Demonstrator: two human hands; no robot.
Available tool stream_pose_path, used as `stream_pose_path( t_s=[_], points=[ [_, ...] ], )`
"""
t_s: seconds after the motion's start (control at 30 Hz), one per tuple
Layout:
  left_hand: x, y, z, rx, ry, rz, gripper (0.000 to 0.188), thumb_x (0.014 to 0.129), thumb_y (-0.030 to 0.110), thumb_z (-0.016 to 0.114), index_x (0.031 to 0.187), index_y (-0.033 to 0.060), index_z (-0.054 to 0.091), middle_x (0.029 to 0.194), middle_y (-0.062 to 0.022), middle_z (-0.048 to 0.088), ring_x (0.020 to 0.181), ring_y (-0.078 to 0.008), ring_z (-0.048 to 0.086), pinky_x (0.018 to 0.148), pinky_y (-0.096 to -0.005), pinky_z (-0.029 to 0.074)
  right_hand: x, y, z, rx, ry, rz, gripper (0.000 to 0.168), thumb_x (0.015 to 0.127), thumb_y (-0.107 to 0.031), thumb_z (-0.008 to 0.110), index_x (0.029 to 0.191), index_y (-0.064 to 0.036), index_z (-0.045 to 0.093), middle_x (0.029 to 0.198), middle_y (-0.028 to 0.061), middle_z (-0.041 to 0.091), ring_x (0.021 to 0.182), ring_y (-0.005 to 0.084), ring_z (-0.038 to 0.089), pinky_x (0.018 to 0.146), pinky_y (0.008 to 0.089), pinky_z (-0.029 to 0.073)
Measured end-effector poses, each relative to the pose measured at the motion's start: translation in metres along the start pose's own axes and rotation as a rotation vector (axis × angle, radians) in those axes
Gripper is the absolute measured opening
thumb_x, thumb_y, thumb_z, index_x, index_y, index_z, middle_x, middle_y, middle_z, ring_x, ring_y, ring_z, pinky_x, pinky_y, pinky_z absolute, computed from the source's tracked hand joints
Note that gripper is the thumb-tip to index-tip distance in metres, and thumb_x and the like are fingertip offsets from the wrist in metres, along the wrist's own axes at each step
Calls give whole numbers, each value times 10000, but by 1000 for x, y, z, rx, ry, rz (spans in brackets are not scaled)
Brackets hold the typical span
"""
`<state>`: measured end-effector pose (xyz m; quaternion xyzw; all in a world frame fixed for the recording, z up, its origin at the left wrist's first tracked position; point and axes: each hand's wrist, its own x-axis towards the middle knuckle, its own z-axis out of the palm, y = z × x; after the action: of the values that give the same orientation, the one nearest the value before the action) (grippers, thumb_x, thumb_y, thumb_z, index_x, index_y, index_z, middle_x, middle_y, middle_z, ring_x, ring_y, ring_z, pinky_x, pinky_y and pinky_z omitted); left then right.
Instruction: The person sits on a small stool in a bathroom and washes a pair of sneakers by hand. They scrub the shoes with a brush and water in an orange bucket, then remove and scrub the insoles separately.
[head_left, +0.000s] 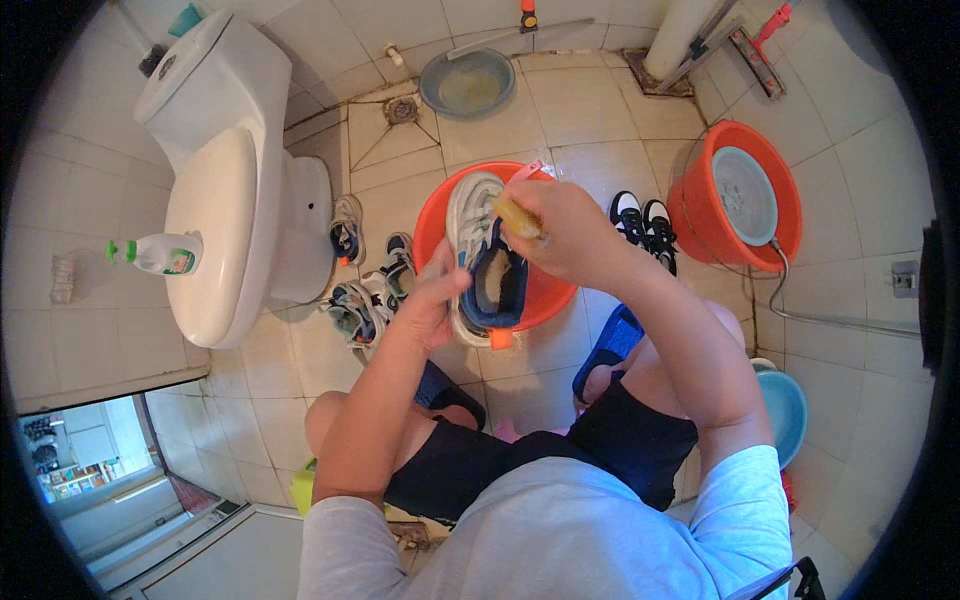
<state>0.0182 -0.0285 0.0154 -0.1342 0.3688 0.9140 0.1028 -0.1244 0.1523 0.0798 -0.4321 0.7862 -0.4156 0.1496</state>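
My left hand (437, 296) grips the left side of a white and navy sneaker (466, 225), held over a red plastic basin (551, 296) between my feet. The shoe's toe points away from me, and its orange heel tab is nearest me. In my right hand (559, 232) is a yellowish object (517, 219), perhaps a brush or a piece of soap, against the shoe's upper. A pink handle (525, 172) sticks out just beyond that hand, over the basin; whether it joins the yellowish object I cannot tell. The basin's contents are mostly hidden.
Several worn sneakers (356, 311) stand left of the basin, black and white shoes (656, 225) right of it. Beyond lie a grey basin (466, 82) and a floor drain (401, 110). A toilet (214, 225) bears a plastic bottle (166, 253). At right, an orange tub (686, 196) holds a pale basin (744, 195) with a hose.
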Motion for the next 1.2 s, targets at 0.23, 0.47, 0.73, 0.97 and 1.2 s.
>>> stream_pose_path(
  t_s=[0.23,0.47,0.73,0.97,1.2],
  points=[
    [9,2,3,401,124,244,1044,729,102,808,1617,30,264,1500,-130,504,1389,-251,518,1176,-363,389,1,9,9,151,-96,-125,182,928,-172,685,1019,-21,640,909,208,677,871,414,660,743,456,515],
    [18,-5,-9,773,216,371,826,838,58,724,1560,-17,329,1441,-147,546,1350,-249,539,1146,-370,413,11,16,19,173,-141,-167,216,950,-231,665,1012,-25,641,912,221,686,883,433,665,749,480,517],
    [16,5,-10,555,364,346,600,962,210,689,1475,-17,476,1280,-109,646,1120,-174,643,981,-301,515,8,-1,17,137,152,19,364,966,-247,709,1222,-22,582,1049,240,687,957,419,688,824,466,541],
    [23,2,-25,547,547,297,520,974,250,712,1332,-62,501,1203,-128,649,1080,-184,646,941,-320,530,-8,-14,28,-78,-18,96,514,945,-266,745,1356,-73,504,1230,188,660,1121,391,667,891,491,552],
    [18,-10,-3,663,537,216,537,858,101,697,1332,-60,503,1191,-149,651,1063,-220,649,945,-350,525,-3,-23,49,-550,140,-177,513,880,-279,745,1374,-289,605,955,115,567,884,290,678,645,438,564]
  ],
)
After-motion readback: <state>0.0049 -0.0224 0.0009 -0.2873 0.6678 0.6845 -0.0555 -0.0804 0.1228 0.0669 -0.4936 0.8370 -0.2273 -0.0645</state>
